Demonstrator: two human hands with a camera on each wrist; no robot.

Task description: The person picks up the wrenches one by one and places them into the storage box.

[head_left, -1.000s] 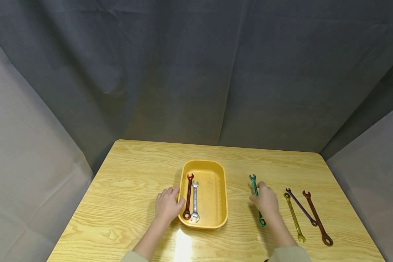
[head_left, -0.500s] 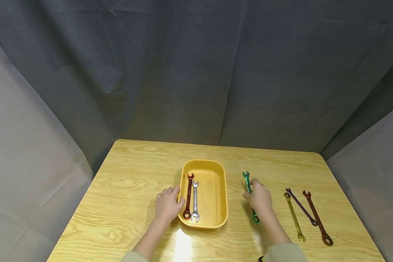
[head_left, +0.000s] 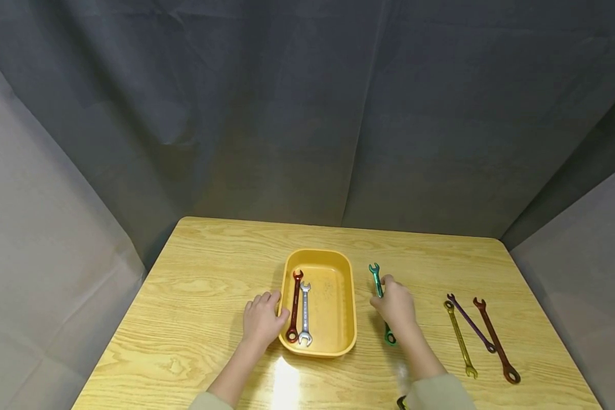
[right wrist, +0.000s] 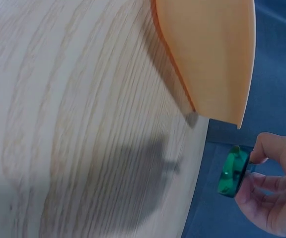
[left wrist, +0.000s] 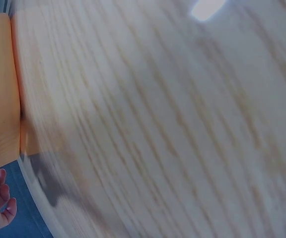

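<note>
Marks point(head_left: 305, 309) along the silver wrench point(head_left: 304, 319) are illegibly small.

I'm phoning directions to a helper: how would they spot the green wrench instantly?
On the wooden table stands a yellow tray. Right of it in the head view, the right hand holds the green wrench, forked end toward the far edge. No other wrench shown is held or has this emerald colour.

With our right hand point(right wrist: 279, 201) we pinch a green tool point(right wrist: 230, 173), seen past the edge of the surface point(right wrist: 83, 99) against dark cloth point(right wrist: 277, 74). By that edge, apart from the tool, stands an orange container point(right wrist: 210, 59); a shadow point(right wrist: 143, 183) darkens the surface.
</note>
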